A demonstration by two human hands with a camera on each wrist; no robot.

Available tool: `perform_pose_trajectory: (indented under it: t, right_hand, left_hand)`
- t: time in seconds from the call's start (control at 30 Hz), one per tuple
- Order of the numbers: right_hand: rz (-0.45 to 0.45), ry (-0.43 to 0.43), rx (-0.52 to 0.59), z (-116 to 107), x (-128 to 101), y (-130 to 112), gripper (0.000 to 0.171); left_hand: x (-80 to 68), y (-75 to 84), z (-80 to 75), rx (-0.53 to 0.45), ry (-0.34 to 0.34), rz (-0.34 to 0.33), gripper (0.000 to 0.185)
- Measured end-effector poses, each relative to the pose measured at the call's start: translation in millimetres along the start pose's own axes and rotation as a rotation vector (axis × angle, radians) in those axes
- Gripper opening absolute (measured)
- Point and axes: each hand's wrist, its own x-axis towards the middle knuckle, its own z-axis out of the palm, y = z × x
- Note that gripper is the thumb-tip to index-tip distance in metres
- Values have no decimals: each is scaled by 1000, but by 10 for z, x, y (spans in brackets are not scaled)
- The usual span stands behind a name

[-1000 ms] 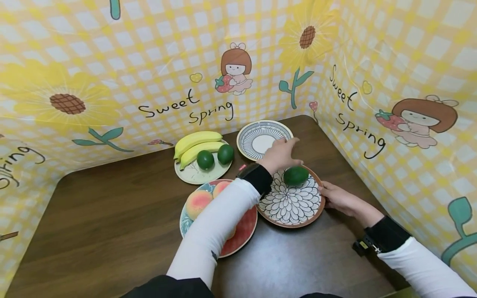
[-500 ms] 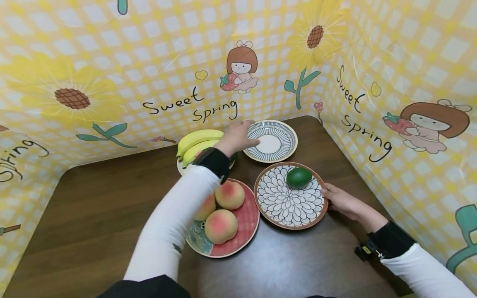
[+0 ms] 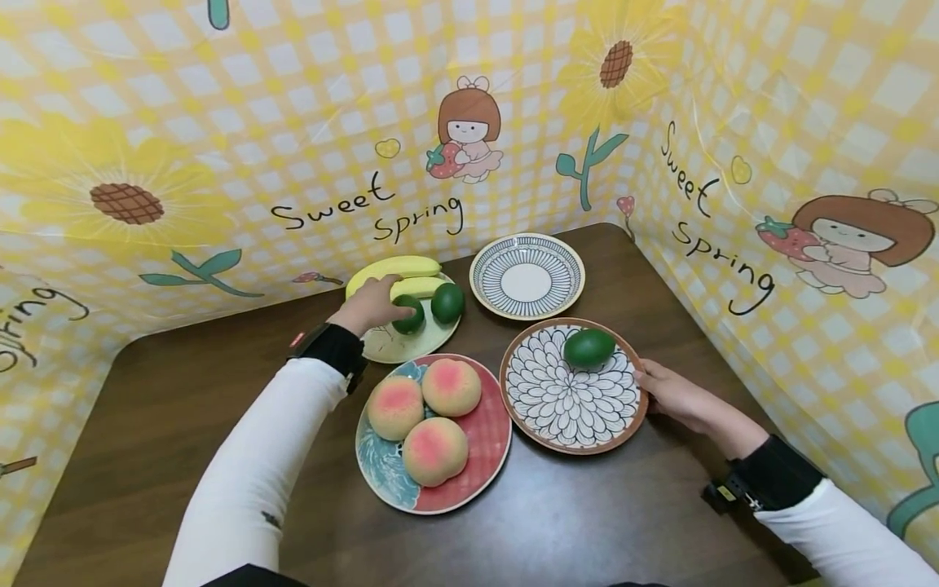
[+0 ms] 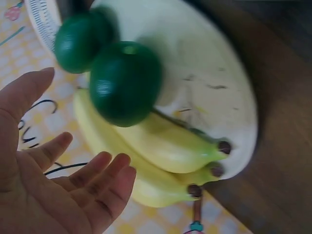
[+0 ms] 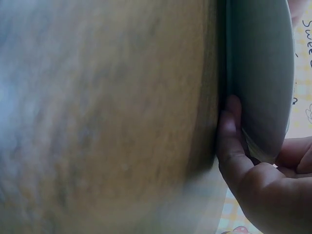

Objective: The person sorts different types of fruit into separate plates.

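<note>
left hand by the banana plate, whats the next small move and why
Probably close the left hand round the nearer green fruit: the palm is open beside it, gripping nothing, and one green fruit already lies on the flower-pattern plate, which the right hand holds at the rim.

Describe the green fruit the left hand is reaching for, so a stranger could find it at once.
On the dark wooden table, find the pale round plate holding yellow bananas. Two round green fruits lie on it; the left hand is at the left green fruit, unlike the right green fruit.
</note>
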Motion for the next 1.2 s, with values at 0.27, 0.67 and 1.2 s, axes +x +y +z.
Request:
perform_pose_trajectory:
  t: [0.27, 0.67, 1.2]
  right_hand:
    - [13, 7, 3, -16, -15, -7, 54]
    - [4, 4, 28, -13, -7, -16, 52]
    - [0, 11, 19, -31, -18, -5, 53]
  left_hand:
    - [163, -166, 200, 52, -37, 87, 66]
    - [300, -199, 215, 22, -128, 144, 61]
    - [304, -164, 417, 51, -61, 198, 43]
